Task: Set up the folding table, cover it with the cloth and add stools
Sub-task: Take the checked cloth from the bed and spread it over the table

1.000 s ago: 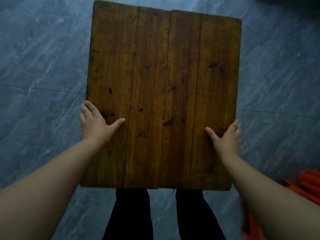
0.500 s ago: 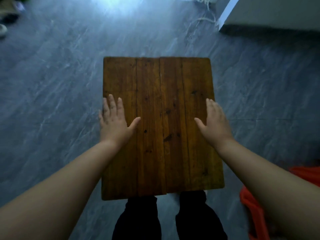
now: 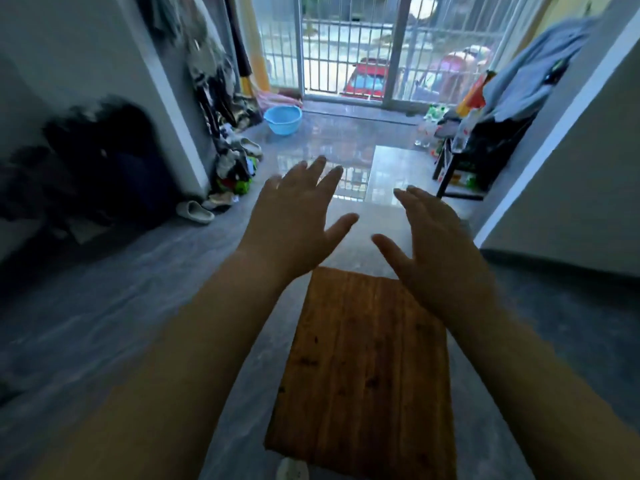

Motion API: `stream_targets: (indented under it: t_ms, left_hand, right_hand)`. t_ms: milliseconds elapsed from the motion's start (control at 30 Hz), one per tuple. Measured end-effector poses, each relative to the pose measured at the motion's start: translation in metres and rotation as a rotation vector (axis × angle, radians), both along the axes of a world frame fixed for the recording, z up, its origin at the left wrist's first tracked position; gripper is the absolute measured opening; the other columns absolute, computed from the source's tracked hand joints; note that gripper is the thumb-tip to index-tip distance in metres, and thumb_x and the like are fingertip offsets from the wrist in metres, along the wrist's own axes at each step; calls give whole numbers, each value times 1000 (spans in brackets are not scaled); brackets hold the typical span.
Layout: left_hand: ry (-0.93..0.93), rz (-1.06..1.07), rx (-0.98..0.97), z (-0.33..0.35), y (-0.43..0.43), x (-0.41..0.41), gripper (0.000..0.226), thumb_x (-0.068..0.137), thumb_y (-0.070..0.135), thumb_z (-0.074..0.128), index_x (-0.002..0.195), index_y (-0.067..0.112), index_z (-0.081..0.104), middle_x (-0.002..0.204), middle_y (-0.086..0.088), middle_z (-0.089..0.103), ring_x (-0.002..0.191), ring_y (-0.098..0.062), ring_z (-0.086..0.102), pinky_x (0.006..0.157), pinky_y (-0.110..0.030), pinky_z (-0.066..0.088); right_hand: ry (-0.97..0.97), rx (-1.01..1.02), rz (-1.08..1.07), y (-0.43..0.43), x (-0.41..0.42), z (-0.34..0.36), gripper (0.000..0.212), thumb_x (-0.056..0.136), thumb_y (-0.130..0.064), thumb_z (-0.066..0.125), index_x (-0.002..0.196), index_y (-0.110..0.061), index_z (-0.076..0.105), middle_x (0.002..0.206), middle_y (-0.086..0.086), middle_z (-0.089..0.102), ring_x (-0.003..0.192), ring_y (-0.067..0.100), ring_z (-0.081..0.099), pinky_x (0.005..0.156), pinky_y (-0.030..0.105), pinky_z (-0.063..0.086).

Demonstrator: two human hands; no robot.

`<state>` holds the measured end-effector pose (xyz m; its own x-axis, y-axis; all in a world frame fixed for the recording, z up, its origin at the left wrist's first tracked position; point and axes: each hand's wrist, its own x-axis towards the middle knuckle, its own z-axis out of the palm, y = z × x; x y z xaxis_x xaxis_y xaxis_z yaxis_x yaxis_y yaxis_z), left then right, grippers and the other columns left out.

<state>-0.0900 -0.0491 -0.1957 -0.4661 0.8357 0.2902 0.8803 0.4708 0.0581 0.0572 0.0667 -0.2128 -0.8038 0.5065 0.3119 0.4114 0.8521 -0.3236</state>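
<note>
A folding table (image 3: pixel 363 375) is seen standing on the grey floor (image 3: pixel 104 323), directly in front of the person, in the lower middle of the view. Only its brown wooden worktop is shown, and nothing is carried on it. Its long axis is directed away from the person, towards the barred glass door (image 3: pixel 346 46) at the far end of the room. The planks are laid along that same line. One short edge is nearest the person and the other lies below the hands.

The left hand (image 3: pixel 294 220) is held out with its fingers (image 3: pixel 317 171) spread apart and straight, and nothing is gripped. It is seen against the floor just beyond the far left corner of the table. The right hand (image 3: pixel 440 244) is likewise held flat with its fingers (image 3: pixel 415 199) apart and nothing gripped. Its wrist is seen over the far right corner, though whether the wood is touched cannot be told.

A blue basin (image 3: pixel 283 120) is set on the floor near the door, and a pale slipper (image 3: pixel 195 212) lies by the left wall. The frame is blurred towards its edges.
</note>
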Motion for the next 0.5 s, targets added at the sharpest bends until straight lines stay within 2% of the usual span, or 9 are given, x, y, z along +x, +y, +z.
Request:
stream_targets:
  t_ms: [133, 267, 500]
  left_hand:
    - [5, 86, -6, 64, -38, 36, 69, 91, 61, 28, 148, 23, 23, 155, -5, 25, 143, -24, 21, 114, -47, 21]
    - [13, 176, 35, 105, -88, 57, 70, 89, 62, 28, 148, 23, 25, 155, -3, 27, 141, -23, 25, 113, -46, 25]
    - [63, 413, -80, 159, -201, 45, 69, 92, 61, 25, 150, 23, 16, 158, -1, 16, 144, -19, 10, 115, -42, 13]
  right_hand:
    - [26, 33, 98, -30, 26, 75, 66, 90, -50, 47, 144, -17, 31, 150, 5, 36, 137, 20, 32, 111, 31, 23]
    - [-9, 86, 170, -56, 41, 122, 67, 91, -54, 43, 146, -19, 27, 152, 2, 32, 138, 18, 30, 112, 31, 22]
    - [21, 71, 363, -134, 2, 169, 67, 90, -56, 43, 145, -21, 27, 151, -1, 34, 137, 16, 32, 111, 31, 25]
